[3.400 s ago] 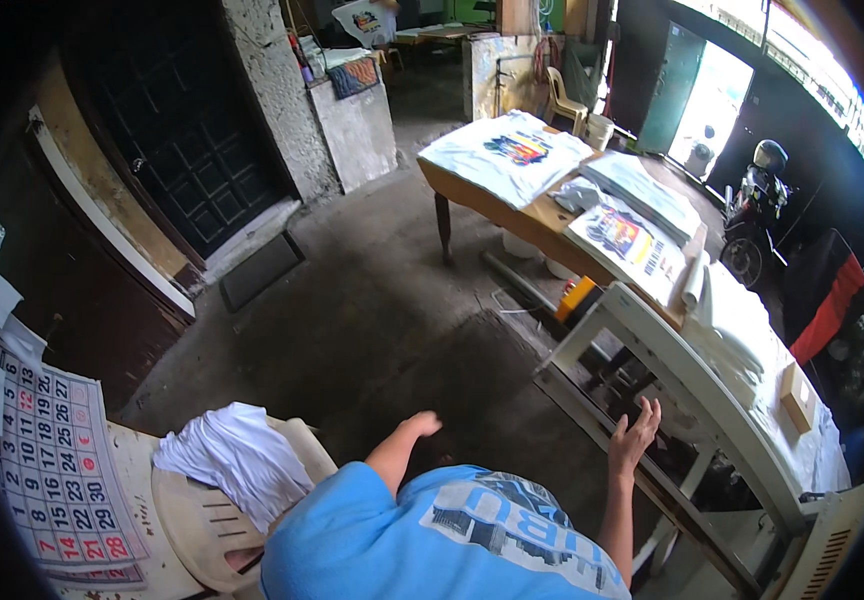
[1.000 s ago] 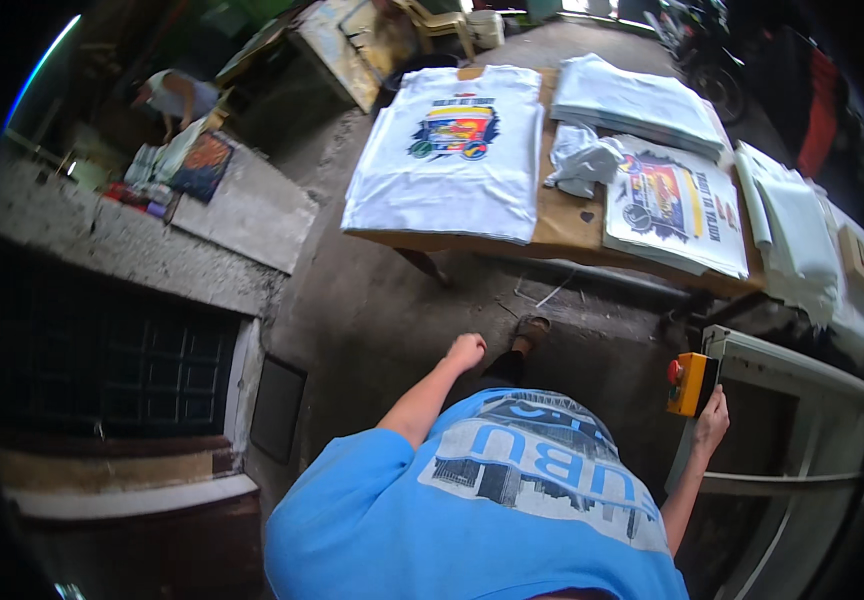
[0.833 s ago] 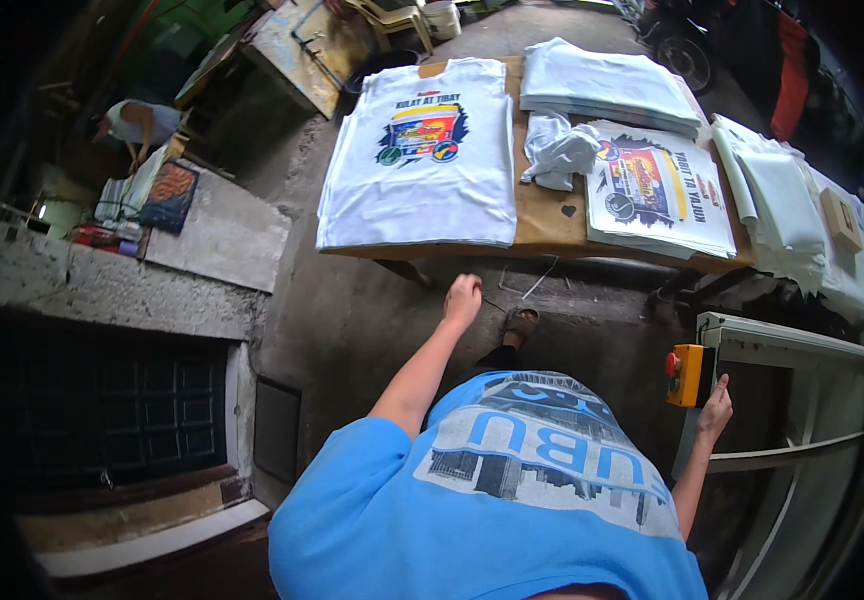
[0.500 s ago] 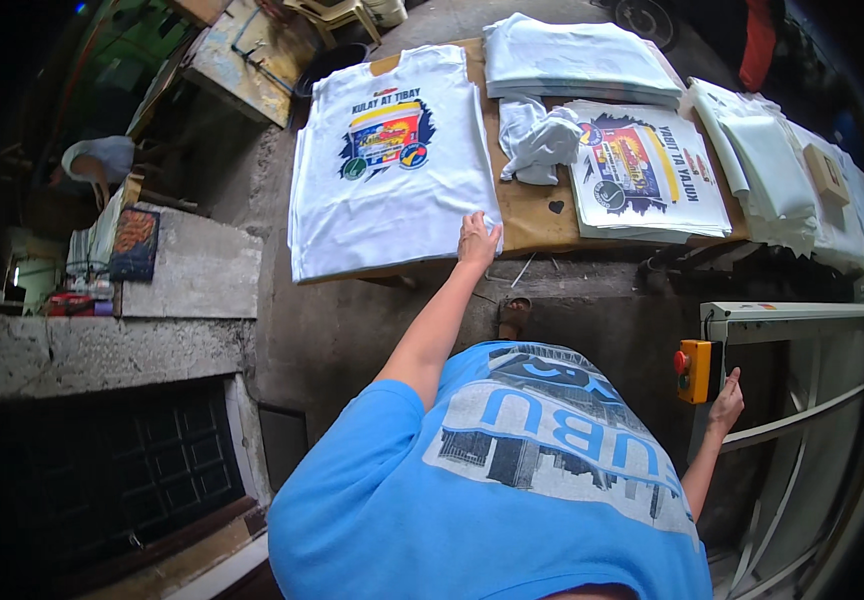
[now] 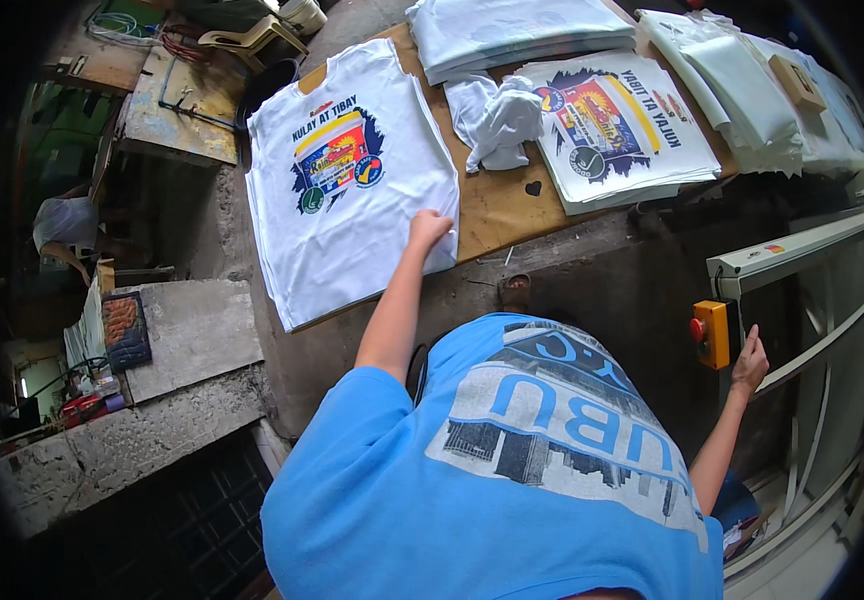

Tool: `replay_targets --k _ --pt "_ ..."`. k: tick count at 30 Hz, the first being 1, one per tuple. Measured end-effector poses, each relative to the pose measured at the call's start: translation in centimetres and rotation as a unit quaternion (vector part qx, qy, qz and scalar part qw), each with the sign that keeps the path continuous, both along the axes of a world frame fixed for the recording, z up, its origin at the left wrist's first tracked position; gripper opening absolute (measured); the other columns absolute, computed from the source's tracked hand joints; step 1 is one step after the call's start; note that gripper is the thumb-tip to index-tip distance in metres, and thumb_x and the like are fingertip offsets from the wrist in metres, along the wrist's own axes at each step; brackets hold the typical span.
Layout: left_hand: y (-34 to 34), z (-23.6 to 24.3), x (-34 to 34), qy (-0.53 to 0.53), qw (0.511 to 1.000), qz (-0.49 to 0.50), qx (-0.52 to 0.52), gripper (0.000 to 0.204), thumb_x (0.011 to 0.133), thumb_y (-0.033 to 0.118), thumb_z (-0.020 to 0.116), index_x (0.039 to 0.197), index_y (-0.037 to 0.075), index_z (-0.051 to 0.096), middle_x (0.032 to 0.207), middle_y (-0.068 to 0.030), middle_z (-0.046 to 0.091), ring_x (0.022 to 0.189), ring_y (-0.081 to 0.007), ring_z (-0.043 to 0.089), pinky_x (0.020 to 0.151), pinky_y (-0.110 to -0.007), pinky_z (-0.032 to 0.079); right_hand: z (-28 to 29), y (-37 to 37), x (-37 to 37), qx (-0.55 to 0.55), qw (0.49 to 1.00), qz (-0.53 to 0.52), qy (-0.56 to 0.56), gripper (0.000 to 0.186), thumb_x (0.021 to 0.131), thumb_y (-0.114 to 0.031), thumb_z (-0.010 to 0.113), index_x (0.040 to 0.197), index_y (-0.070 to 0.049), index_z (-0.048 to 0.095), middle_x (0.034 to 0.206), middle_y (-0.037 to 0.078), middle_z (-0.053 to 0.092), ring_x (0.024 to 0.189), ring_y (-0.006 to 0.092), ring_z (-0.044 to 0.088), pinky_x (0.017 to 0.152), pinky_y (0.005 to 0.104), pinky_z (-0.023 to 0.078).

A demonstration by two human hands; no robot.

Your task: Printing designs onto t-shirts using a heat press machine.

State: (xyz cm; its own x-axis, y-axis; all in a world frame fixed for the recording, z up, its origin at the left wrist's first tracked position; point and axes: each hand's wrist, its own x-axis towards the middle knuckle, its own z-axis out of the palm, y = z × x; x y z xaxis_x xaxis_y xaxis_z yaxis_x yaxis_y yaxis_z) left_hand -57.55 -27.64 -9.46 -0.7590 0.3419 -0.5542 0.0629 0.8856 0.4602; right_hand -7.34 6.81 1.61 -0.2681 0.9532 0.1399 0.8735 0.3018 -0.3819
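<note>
My left hand: fingers curled, pinching the near corner of the printed white shirt.
My right hand: open, fingertips touching the yellow switch box.

Worn item, as I log it from my remote station: one bright blue short-sleeved T-shirt, filling the near centre of the view, its sleeve hem ending above the elbow on the left side. Chest print: a large panel in white and grey-blue showing block lettering over a city-skyline motif, seen upside down from here. Both forearms bare from sleeve to wrist; left hand and right hand without gloves, rings or a watch that I can make out.
</note>
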Motion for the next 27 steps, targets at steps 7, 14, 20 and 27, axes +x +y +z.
replay_targets --k 7,14,20,27 --pt "-5.5 -2.7 2.3 -0.264 0.891 0.231 0.288 0.013 0.075 0.016 0.064 0.084 0.007 0.061 0.069 0.0040 0.055 0.059 -0.0072 0.050 0.051 -0.024 0.042 -0.1 0.0 0.1 -0.027 0.999 -0.017 -0.022 0.054 0.087 -0.048 0.035 0.073 -0.001 0.058 0.061 0.018 0.054 0.057 0.0325 0.052 0.052 0.0386 0.039" --pt "-5.1 -2.3 2.8 -0.246 0.886 0.253 0.301 0.015 0.074 0.018 0.066 0.084 0.008 0.061 0.069 0.0045 0.055 0.059 -0.0047 0.049 0.049 -0.022 0.040 0.0 -0.3 0.1 -0.011 0.999 -0.007 -0.031 0.054 0.087 -0.047 0.036 0.072 0.000 0.057 0.060 0.018 0.053 0.055 0.0315 0.052 0.050 0.0380 0.039" --pt "-3.9 -1.3 3.4 -0.184 0.918 0.207 0.286 0.016 0.071 0.014 0.067 0.083 0.006 0.062 0.069 0.0032 0.057 0.059 -0.0050 0.049 0.051 -0.020 0.040 -0.2 -0.7 -0.2 0.021 1.000 -0.003 0.000 0.053 0.087 -0.045 0.036 0.069 0.001 0.055 0.060 0.019 0.053 0.054 0.0326 0.050 0.050 0.0381 0.039" --pt "-2.9 -1.6 3.5 -0.145 0.935 0.153 0.285 0.026 0.068 0.009 0.068 0.091 -0.002 0.062 0.079 -0.0039 0.062 0.068 -0.0096 0.055 0.062 -0.024 0.044 -0.3 0.1 0.3 -0.003 0.999 -0.006 -0.039 0.051 0.088 -0.044 0.035 0.079 -0.001 0.060 0.069 0.021 0.057 0.065 0.0359 0.056 0.055 0.0409 0.043"
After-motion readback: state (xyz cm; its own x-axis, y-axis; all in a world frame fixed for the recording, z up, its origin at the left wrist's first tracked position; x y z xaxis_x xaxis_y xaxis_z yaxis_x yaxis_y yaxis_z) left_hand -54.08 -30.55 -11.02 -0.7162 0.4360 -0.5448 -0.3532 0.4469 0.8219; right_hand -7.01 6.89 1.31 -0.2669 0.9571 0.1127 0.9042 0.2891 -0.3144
